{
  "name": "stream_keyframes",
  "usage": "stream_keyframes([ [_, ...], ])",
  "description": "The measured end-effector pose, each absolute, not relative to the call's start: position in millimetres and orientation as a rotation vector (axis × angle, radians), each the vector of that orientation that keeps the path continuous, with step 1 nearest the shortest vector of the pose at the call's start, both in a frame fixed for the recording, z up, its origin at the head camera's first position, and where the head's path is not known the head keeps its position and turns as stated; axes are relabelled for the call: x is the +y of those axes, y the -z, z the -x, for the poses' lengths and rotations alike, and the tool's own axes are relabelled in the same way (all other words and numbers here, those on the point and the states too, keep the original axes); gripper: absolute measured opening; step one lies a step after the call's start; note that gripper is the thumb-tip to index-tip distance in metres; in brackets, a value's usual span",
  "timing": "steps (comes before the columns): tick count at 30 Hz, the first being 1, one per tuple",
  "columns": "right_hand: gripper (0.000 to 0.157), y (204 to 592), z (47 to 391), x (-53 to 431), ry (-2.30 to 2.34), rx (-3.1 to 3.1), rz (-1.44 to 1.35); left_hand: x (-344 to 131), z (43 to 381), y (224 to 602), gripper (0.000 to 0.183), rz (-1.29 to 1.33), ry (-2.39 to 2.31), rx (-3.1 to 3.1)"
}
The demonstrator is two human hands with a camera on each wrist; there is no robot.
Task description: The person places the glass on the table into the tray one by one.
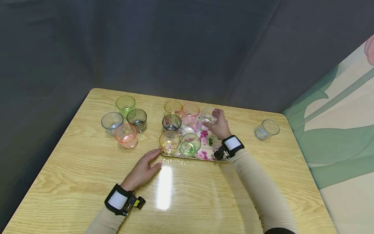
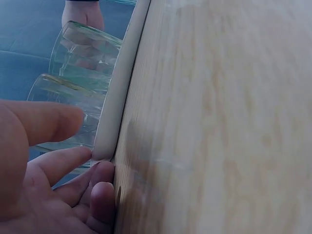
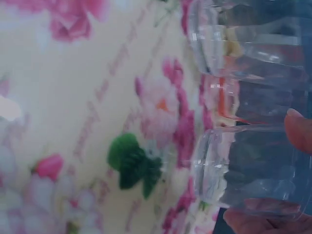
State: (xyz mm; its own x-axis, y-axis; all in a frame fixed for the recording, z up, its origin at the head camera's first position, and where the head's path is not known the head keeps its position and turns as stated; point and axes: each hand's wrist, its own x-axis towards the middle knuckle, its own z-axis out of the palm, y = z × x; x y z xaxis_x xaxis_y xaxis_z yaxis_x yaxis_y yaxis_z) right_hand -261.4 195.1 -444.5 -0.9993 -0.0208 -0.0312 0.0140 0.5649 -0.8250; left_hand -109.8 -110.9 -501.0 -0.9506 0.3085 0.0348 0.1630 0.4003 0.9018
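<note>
While the right hand (image 1: 219, 126) pinched a clear glass (image 1: 205, 123) between thumb and fingers at the far right part of the floral tray (image 1: 208, 149), the left hand (image 1: 142, 170) rested at the tray's near left corner, fingers loosely extended and gripping nothing. The base of the clear glass was at the tray surface or just above it (contact could not be confirmed from any view).

Status of the work, judged from the layout: partly complete. Besides the held item, the tray carried a far yellow glass (image 1: 173, 107), an orange-pink glass (image 1: 191, 112), a smoke-grey glass (image 1: 171, 123), a near yellow glass (image 1: 169, 143), a green glass (image 1: 190, 144) and, apparently, one colourless glass (image 1: 188, 128) among them. The near right section of the tray was bare.

Off the tray, five items stood on the counter (image 1: 204, 195): a cluster of four tumblers (image 1: 126, 136) to the left, and a lone tumbler (image 1: 266, 130) well apart to the right. If the tray was being loaded, these five were outstanding; whether it was being loaded or unloaded could not be determined.
</note>
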Motion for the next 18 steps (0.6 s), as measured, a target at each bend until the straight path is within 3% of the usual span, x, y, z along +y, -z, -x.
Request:
stream_keyframes([
  [18, 0.083, 449.2, 273.5, 191.2, 1.383, 2.742, 0.006, -109.2, 109.3, 502.5, 0.055, -0.413, -1.568, 2.502],
])
